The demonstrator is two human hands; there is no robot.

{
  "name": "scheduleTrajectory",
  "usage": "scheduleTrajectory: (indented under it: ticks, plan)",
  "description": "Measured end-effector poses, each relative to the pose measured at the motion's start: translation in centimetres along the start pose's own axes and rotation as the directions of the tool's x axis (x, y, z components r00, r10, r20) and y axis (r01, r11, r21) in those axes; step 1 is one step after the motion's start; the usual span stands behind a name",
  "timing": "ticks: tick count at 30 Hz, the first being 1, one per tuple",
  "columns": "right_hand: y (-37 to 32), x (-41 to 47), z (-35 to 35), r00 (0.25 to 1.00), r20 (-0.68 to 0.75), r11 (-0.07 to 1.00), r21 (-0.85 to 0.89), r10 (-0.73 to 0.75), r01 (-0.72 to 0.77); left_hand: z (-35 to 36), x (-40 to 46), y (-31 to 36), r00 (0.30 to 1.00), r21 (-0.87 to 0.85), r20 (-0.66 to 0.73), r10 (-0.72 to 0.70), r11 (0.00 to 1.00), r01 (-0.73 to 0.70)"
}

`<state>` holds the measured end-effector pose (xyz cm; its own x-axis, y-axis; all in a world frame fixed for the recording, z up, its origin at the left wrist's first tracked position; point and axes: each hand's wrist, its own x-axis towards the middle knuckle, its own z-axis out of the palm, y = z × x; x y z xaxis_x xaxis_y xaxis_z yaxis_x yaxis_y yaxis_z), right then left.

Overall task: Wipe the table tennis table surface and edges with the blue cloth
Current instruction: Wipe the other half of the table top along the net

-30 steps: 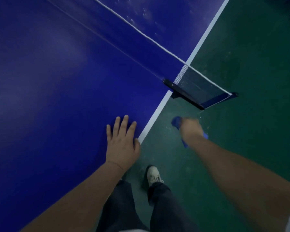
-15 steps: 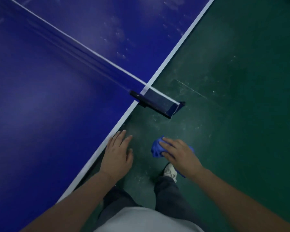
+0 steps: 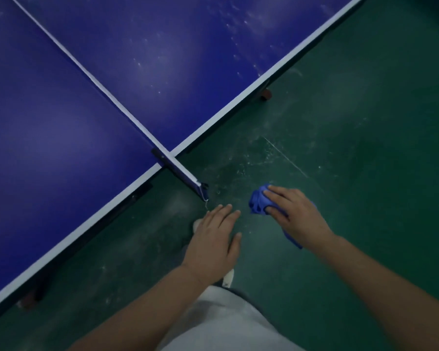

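Note:
The blue table tennis table [image 3: 61,127] fills the upper left, its white-lined side edge [image 3: 107,211] running diagonally from lower left to upper right. The net [image 3: 107,95] crosses it, and its post [image 3: 185,177] juts out past the edge. My right hand [image 3: 294,216] grips the bunched blue cloth [image 3: 257,202] in the air over the floor, right of the net post. My left hand [image 3: 214,239] hovers flat with straight fingers just below the post, off the table. The far half of the table [image 3: 188,46] shows pale specks and smudges.
Green floor [image 3: 365,148] with scuff marks lies to the right of the table. A table wheel [image 3: 265,93] shows under the far half and another wheel [image 3: 27,298] under the near half. My white shoe [image 3: 227,278] stands below my left hand.
The view has shifted along the table side past the net post. My left hand has come off the table edge. My right hand with the cloth has moved to the right of the post.

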<state>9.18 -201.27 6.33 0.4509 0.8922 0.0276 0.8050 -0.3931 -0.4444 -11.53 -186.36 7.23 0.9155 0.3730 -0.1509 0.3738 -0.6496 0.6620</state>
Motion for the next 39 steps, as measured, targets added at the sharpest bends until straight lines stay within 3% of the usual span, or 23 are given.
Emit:
scheduleTrajectory:
  ticks: [4, 8, 17, 21, 26, 30, 31, 33, 37, 39]
  plan:
    - [2.8, 6.8, -2.7, 0.994, 0.006, 0.994, -0.009, -0.111, 0.112, 0.6, 4.1, 2.3, 0.993, -0.103, -0.118, -0.021, 0.995, 0.008]
    - [4.4, 13.3, -4.8, 0.974, 0.029, 0.974, -0.021, -0.225, 0.226, 0.7, 8.2, 3.6, 0.961, -0.188, -0.239, -0.138, 0.978, 0.094]
    - [5.2, 24.2, -5.2, 0.869, 0.199, 0.889, 0.020, -0.453, 0.458, -0.4, 14.2, 4.7, 0.851, -0.265, -0.350, -0.391, 0.913, 0.311]
    - [3.4, 28.7, -1.7, 0.735, 0.288, 0.783, 0.105, -0.614, 0.612, -0.3, 16.5, 3.8, 0.699, -0.355, -0.419, -0.579, 0.813, 0.460]
    - [-0.7, 34.4, 5.9, 0.462, 0.247, 0.514, 0.220, -0.852, 0.829, 0.3, 19.3, 2.1, 0.462, -0.439, -0.440, -0.770, 0.633, 0.637]
    - [-0.5, 38.8, 10.2, 0.204, 0.323, 0.280, 0.210, -0.924, 0.937, 0.1, 21.9, 0.4, 0.257, -0.437, -0.451, -0.855, 0.462, 0.772]
    - [0.2, 40.5, 10.6, 0.177, 0.320, 0.252, 0.210, -0.931, 0.945, 0.0, 22.4, 0.1, 0.211, -0.444, -0.448, -0.869, 0.421, 0.791]
    - [0.9, 44.5, 11.1, 0.232, 0.288, 0.299, 0.214, -0.929, 0.930, -0.1, 23.2, -0.4, 0.100, -0.486, -0.430, -0.897, 0.324, 0.812]
    - [-3.2, 49.4, 13.1, 0.557, 0.299, 0.610, 0.120, -0.775, 0.784, 0.1, 24.6, -0.8, -0.090, -0.561, -0.387, -0.918, 0.157, 0.813]
    - [-7.2, 49.2, 14.7, 0.604, 0.340, 0.672, 0.129, -0.721, 0.730, 0.8, 24.8, -0.9, -0.133, -0.572, -0.382, -0.915, 0.121, 0.812]
